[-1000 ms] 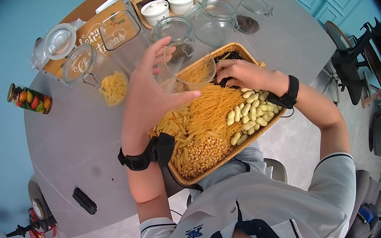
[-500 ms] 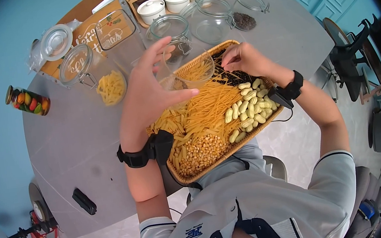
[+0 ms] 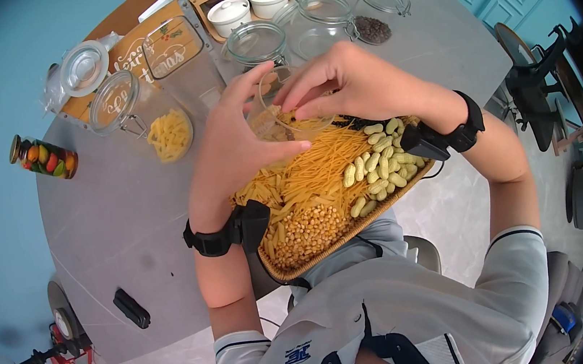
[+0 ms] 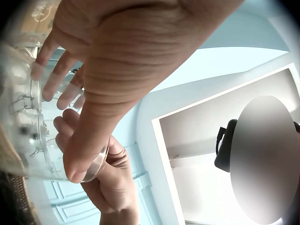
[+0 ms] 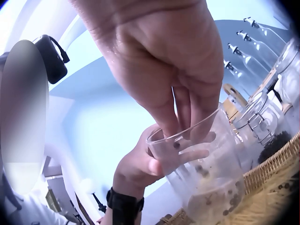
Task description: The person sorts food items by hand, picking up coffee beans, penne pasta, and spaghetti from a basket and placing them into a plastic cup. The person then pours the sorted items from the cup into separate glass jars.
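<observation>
Grips the clear cup in the left hand, thumb and fingers curled round the wall, well off the table and over the basket. Bunches the fingertips of the right hand close together, pointing down inside the mouth; cannot tell of anything pinched between. Just below, loose dark beans, some low in the cup.

Could spill beans over the rim by opening the fingers too near the edge, or knock the cup askew by bumping the wall with a knuckle. Could lose the cup through a loose grip on smooth, clear sides, or crack or bend the wall by squeezing too hard. Could also scatter strays among the pasta sticks, peanuts and corn kernels beneath.

Farther out, a jar of pasta tubes, a jar of colourful pieces without readable label, and white lidded pots. Curly white lettering on the wooden crate, partly behind glass, not readable whole. On the shirt, a small blue logo, too small to read surely.
</observation>
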`<action>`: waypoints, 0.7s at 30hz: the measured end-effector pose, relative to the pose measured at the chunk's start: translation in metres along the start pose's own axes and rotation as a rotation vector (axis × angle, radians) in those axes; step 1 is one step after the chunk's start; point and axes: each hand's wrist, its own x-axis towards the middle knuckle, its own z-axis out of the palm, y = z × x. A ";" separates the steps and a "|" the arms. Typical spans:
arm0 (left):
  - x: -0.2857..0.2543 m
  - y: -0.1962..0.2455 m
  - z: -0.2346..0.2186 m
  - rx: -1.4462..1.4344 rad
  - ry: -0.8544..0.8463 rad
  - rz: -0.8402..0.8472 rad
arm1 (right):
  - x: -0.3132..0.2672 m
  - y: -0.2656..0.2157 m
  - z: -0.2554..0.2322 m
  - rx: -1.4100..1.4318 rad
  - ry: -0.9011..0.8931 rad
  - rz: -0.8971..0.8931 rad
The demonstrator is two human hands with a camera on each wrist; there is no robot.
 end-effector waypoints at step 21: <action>-0.001 0.004 0.003 0.031 -0.018 0.048 | -0.076 0.103 0.014 -0.385 0.041 0.390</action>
